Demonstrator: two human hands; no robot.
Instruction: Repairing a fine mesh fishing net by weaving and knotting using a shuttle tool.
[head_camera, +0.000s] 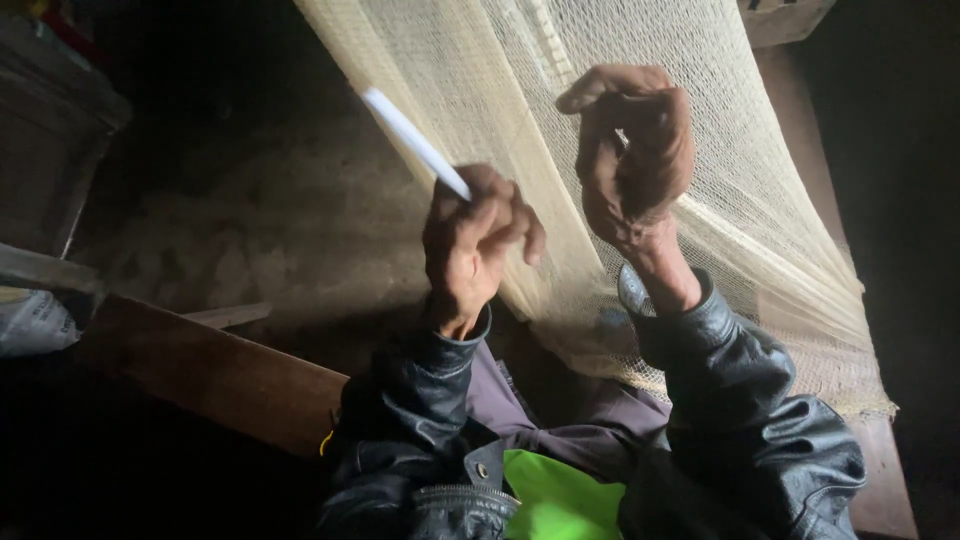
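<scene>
- White netting needle (415, 142): pinched in the closed left hand (475, 245), its free end slanting up and away from the grip.
- Right hand (635, 150): fingers curled shut, seemingly gathering mesh.
- Cream net (760, 230): hangs just behind both grips.

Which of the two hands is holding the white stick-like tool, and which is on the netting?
The left hand holds the white tool, angled up-left. The right hand pinches the cream netting instead.
</scene>
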